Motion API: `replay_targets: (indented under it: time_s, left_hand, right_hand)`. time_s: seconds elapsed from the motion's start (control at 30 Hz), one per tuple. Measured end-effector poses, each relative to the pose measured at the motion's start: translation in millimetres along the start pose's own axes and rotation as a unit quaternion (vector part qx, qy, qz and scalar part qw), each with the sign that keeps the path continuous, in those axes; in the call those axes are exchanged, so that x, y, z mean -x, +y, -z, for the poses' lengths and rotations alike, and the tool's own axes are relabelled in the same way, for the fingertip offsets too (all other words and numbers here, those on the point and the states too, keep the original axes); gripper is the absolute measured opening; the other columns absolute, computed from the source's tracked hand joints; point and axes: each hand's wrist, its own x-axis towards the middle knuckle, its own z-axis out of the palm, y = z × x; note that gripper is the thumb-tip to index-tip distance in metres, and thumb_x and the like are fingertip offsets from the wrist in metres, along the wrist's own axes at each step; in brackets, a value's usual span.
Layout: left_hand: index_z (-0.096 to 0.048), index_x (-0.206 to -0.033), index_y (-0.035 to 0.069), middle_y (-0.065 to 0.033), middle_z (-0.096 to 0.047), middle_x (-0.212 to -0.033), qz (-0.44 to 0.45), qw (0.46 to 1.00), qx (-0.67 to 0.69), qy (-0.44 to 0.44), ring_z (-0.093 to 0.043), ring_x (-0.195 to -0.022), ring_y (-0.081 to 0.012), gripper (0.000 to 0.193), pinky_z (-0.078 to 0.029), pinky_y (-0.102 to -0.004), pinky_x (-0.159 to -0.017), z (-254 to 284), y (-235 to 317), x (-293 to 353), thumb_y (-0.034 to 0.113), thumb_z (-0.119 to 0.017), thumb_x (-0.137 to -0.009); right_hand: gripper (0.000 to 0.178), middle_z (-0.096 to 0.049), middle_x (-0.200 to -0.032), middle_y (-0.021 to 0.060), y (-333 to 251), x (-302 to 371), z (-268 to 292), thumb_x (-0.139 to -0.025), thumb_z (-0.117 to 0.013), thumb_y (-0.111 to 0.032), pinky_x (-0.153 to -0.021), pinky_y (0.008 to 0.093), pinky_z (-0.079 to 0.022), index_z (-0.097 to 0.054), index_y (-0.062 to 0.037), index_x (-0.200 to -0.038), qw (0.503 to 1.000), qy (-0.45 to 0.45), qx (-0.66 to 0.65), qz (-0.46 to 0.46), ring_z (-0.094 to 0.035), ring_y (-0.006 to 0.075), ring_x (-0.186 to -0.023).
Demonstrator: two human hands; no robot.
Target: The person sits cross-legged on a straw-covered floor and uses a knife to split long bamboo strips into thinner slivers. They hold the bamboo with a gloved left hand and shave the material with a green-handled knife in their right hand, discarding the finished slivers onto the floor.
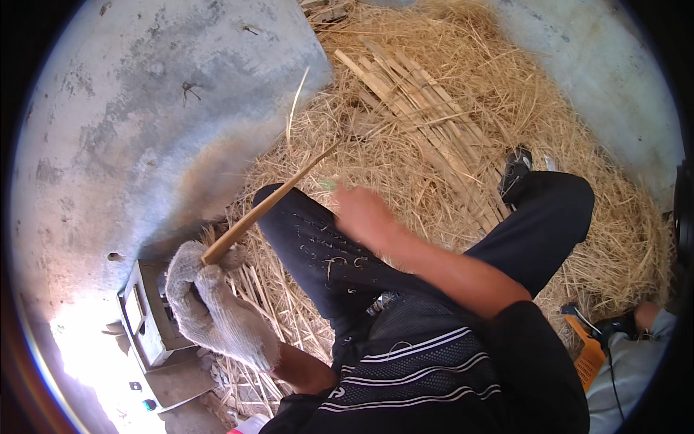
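My left hand [217, 311], in a pale knitted glove, is closed round the near end of a long, narrow wooden strip [267, 207]. The strip slants up and away across my left knee, thinning toward its far end. By its far part, a thin pale sliver [296, 105] stands up in a curve. My bare right hand [365, 215], smeared by motion, is curled into a fist just right of the strip, above my left thigh. A small green patch [329, 184] shows at its fingers; what it belongs to is too blurred to make out.
Straw-like shavings [506, 87] cover the floor, with a bundle of flat wooden strips [434, 123] lying ahead. Grey walls rise left and right. A pale box-like thing [155, 318] stands at left. At lower right are an orange plastic basket [589, 354] and another person's leg [629, 383].
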Motion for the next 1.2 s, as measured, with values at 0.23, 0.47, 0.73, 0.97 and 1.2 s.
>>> replay_targets:
  time_s: [0.23, 0.47, 0.73, 0.97, 1.2]
  left_hand:
    - [-0.061, -0.108, -0.006, -0.0147, -0.063, -0.102, -0.01, 1.0, -0.007, -0.005, -0.067, -0.077, -0.02, 0.016, -0.06, -0.0311, -0.069, -13, 7, -6, -0.001, -0.057, -0.093]
    - [-0.061, -0.107, -0.005, -0.0161, -0.062, -0.11, 0.02, 0.999, -0.004, 0.03, -0.066, -0.085, -0.0213, 0.018, -0.063, -0.0345, -0.072, -6, 9, -8, -0.009, -0.054, -0.09]
    - [-0.062, -0.105, -0.004, -0.0151, -0.063, -0.106, 0.023, 0.999, -0.034, 0.001, -0.067, -0.079, -0.0201, 0.016, -0.061, -0.0318, -0.068, -16, 16, -1, -0.006, -0.057, -0.09]
    - [-0.061, -0.106, -0.004, -0.0159, -0.062, -0.101, 0.005, 0.999, 0.019, 0.029, -0.066, -0.073, -0.0211, 0.018, -0.061, -0.0319, -0.062, 2, -2, -10, -0.001, -0.061, -0.088]
    - [-0.061, -0.098, -0.005, -0.0162, -0.061, -0.101, -0.003, 1.0, 0.01, 0.018, -0.064, -0.08, -0.022, 0.012, -0.062, -0.0343, -0.06, 11, 1, -11, -0.003, -0.062, -0.086]
  right_hand:
    - [0.019, -0.064, -0.074, 0.0234, 42, -13, -17, -0.098, -0.048, -0.019, -0.056, 0.0496, -0.05, -0.05, -0.0009, -0.104, 0.989, -0.105, 0.078, -0.064, -0.066, 0.0373, -0.066]
    - [0.025, -0.061, -0.064, 0.0208, -19, -27, 36, -0.1, -0.05, -0.025, -0.055, 0.0525, -0.047, -0.052, -0.0003, -0.104, 0.969, -0.115, -0.22, -0.017, -0.063, 0.039, -0.058]
    - [0.015, -0.071, -0.083, 0.0056, 212, -17, -64, -0.088, -0.069, -0.018, -0.057, 0.0354, -0.055, -0.074, -0.0047, -0.092, 0.841, -0.301, 0.375, -0.249, -0.071, 0.0183, -0.077]
    - [0.036, -0.067, -0.076, 0.0172, 196, -8, -2, -0.101, -0.05, -0.026, -0.053, 0.0407, -0.052, -0.054, 0.0005, -0.126, 0.954, 0.016, 0.152, -0.257, -0.069, 0.0245, -0.069]
    - [0.024, -0.055, -0.055, 0.0151, -86, -15, 101, -0.102, -0.049, -0.026, -0.044, 0.0418, -0.043, -0.053, -0.0023, -0.103, 0.969, -0.08, -0.224, 0.064, -0.057, 0.0313, -0.046]
